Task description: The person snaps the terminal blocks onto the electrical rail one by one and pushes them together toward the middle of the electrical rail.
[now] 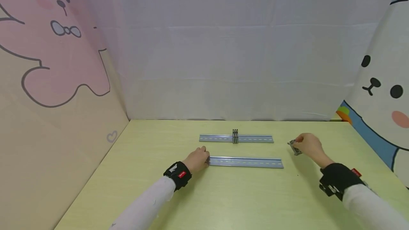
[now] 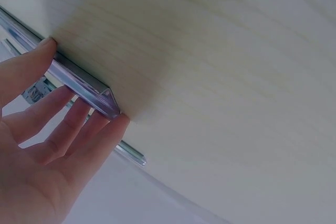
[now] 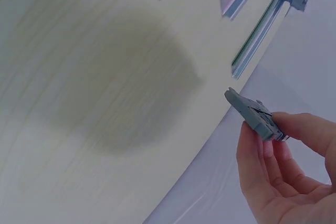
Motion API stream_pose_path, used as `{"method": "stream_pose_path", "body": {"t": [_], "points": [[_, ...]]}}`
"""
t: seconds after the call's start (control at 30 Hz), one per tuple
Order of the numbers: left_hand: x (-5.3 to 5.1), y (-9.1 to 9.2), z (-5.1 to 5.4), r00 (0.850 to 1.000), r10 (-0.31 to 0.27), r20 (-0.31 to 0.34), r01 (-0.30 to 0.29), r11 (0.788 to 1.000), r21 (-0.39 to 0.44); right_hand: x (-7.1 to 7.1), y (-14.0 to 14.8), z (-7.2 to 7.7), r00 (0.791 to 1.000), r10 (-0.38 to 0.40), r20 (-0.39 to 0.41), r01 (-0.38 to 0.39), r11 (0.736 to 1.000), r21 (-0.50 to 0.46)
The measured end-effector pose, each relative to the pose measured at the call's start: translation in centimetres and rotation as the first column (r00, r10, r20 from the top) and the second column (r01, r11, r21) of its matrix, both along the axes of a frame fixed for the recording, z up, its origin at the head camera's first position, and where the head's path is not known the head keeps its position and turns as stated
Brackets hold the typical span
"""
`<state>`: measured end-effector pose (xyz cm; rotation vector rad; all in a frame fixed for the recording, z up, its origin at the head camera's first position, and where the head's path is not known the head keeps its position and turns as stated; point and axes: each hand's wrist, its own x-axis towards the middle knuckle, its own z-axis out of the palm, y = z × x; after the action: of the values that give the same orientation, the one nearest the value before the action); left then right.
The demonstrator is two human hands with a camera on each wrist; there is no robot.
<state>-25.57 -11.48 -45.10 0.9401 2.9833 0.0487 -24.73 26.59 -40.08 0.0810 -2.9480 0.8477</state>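
Observation:
My left hand (image 1: 196, 159) grips the left end of the nearer DIN rail (image 1: 246, 162), a slotted metal strip lying on the table. In the left wrist view, the thumb is on one long edge of the rail (image 2: 79, 77) and the fingers are on the other. Off to the right, my right hand (image 1: 310, 146) pinches a small grey terminal block (image 1: 294, 147) between thumb and fingers. The right wrist view shows this terminal block (image 3: 254, 116) held above the table, apart from both rails.
Behind the nearer rail lies a second DIN rail (image 1: 215, 138), roughly parallel to it. Several thin grey terminal blocks (image 1: 235, 136) stand clustered at its middle. The pale wooden table (image 1: 249, 198) meets a white curtain (image 1: 204, 63) at its back edge.

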Motion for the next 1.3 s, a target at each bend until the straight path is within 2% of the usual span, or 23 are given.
{"method": "stream_pose_path", "body": {"t": [0.2,0.4,0.77,1.07,1.3], "points": [[0.1,0.0,0.3,1.0,-0.007,0.0,0.007,1.0,0.004,0.4,-2.9,0.6,0.999,0.039,0.005,-0.039,0.996,-0.076],[0.1,0.1,0.5,1.0,-0.012,-0.006,0.012,1.0,0.001,0.4,-5.1,0.0,0.997,0.074,0.018,-0.071,0.986,-0.148],[0.2,0.1,0.5,1.0,-0.004,-0.003,0.004,1.0,-0.01,0.6,-8.8,-0.6,0.995,0.081,0.064,-0.065,0.975,-0.211],[0.1,0.1,0.4,1.0,0.0,0.006,0.001,1.0,-0.012,0.8,-11.9,-1.0,0.986,0.11,0.127,-0.068,0.952,-0.297],[0.0,0.0,0.1,1.0,-0.002,0.005,0.002,1.0,-0.008,0.6,-14.4,-1.3,0.979,0.132,0.154,-0.066,0.925,-0.375]]}}
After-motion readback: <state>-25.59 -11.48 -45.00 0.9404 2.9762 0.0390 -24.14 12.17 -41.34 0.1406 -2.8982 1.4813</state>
